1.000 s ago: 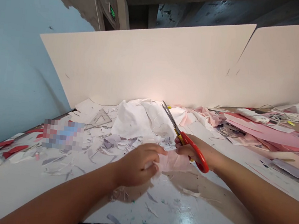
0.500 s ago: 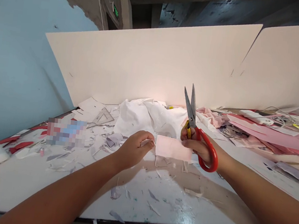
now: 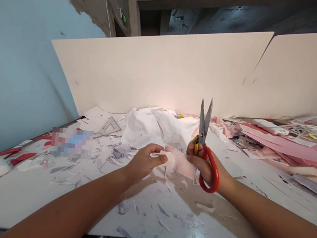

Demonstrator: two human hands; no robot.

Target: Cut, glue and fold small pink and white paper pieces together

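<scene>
My left hand is closed in a pinch, thumb on a small cream-white piece with a rounded edge. That piece lies over a pale pink rectangle of fabric. My right hand holds the rectangle's right end between thumb and fingers. The same hand also carries scissors with red handles, their blades pointing up and slightly parted. A yellow band with dark marks wraps a finger of my right hand. Both hands are above the white table.
Cut scraps litter the table's left and middle. White cloth is heaped at the back, near a clear set square. Pink sheets and a white power strip lie right. A pale panel stands behind.
My left hand has moved right and now pinches the cream-white piece over the pink fabric. The fabric has tilted down at its right end, and the scissors have shifted and turned more upright.
</scene>
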